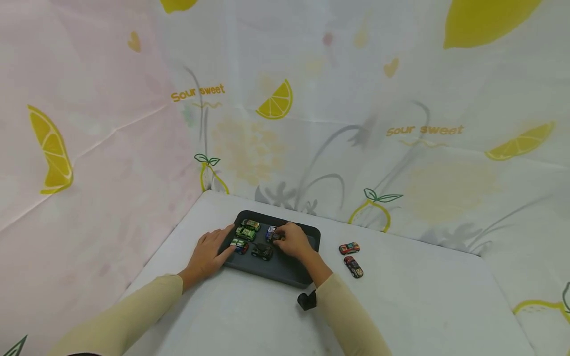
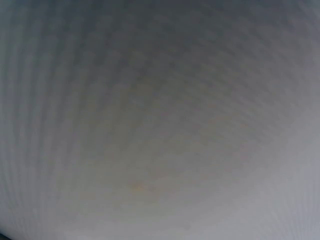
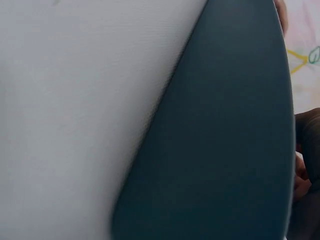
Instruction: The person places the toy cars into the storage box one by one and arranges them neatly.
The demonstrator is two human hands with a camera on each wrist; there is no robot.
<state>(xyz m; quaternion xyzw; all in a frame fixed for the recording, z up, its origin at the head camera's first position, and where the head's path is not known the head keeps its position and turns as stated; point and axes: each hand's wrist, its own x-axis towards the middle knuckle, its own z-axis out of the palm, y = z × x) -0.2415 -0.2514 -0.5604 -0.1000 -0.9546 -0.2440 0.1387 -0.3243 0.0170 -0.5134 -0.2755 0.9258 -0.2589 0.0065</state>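
A dark grey tray [image 1: 276, 274] on the white table holds several toy cars. My left hand [image 1: 207, 254] rests at the tray's left rim, its fingers extended along it. With thumb and fingers my right hand [image 1: 294, 241] pinches a dark blue toy car [image 1: 270, 232] inside the tray, partly hidden by the fingers. Just left of it sit a black toy car [image 1: 261, 251], a green-and-white one [image 1: 240, 245], a bright green one [image 1: 245, 233] and a yellow-green one [image 1: 251, 225]. In the right wrist view the tray's outer wall [image 3: 225, 130] fills the middle.
Right of the tray, an orange-red toy car [image 1: 349, 248] and a dark red-and-black one [image 1: 354, 266] lie on the table [image 1: 414, 296]. Lemon-printed cloth walls [image 1: 338, 163] rise behind and at left. The left wrist view is only a blurred pale surface [image 2: 160, 150].
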